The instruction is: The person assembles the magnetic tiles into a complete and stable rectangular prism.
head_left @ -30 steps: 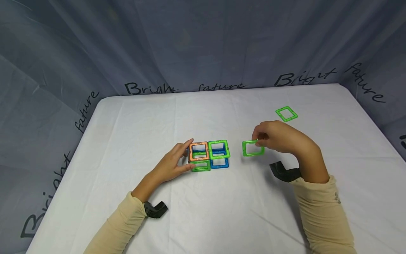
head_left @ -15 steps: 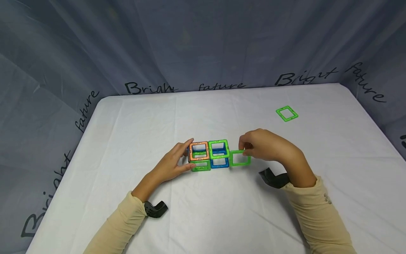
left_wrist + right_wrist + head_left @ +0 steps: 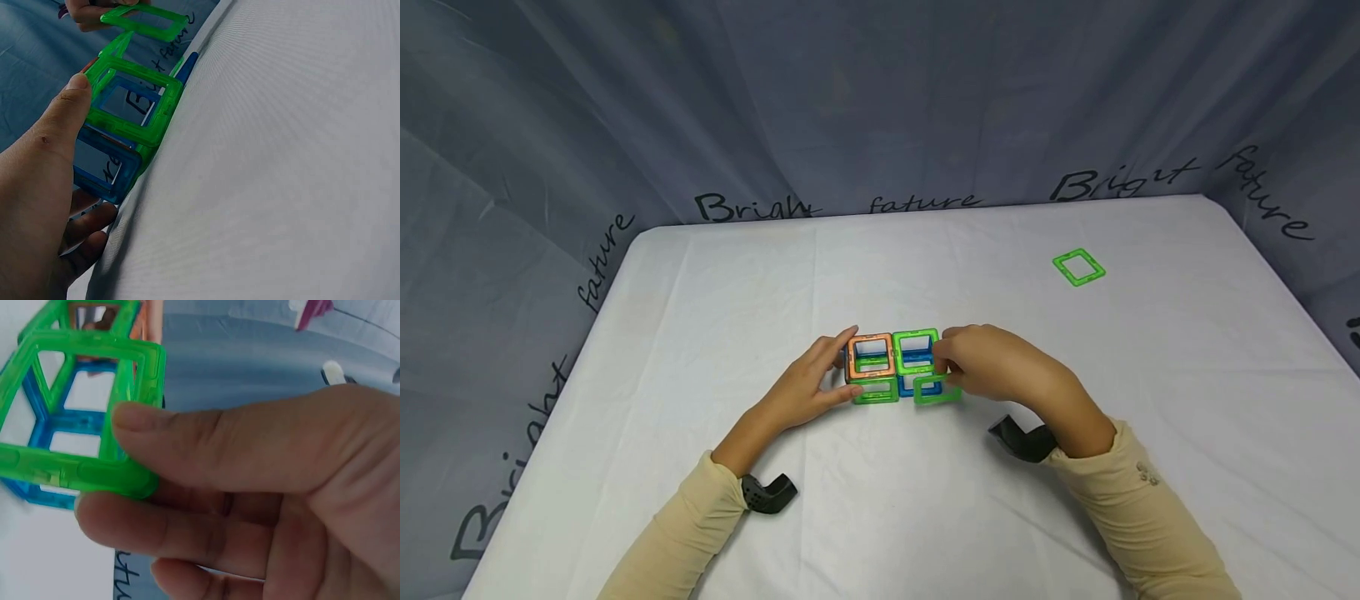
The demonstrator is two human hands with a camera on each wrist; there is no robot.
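Near the middle of the table, in the head view, stands a small structure of square magnetic tiles. An orange tile (image 3: 871, 338) and a green tile (image 3: 916, 335) lie on its top; another green tile (image 3: 876, 400) forms the front left. My left hand (image 3: 811, 383) grips the left end, thumb on the front tile and fingers around the far side, beside a blue tile (image 3: 133, 167). My right hand (image 3: 992, 362) pinches a loose green square tile (image 3: 69, 474) by its edge, thumb over it. That tile overlaps the structure's open front right, above a blue base tile.
One more green tile (image 3: 1091, 277) lies flat at the back right of the white-covered table (image 3: 880, 517). Grey curtains (image 3: 880, 108) with handwriting rise along the back and sides. Black camera mounts (image 3: 769, 494) sit at both wrists.
My right hand has carried the pinched green tile left and toward me, from well right of the structure to its front right. The left hand and the structure have stayed put.
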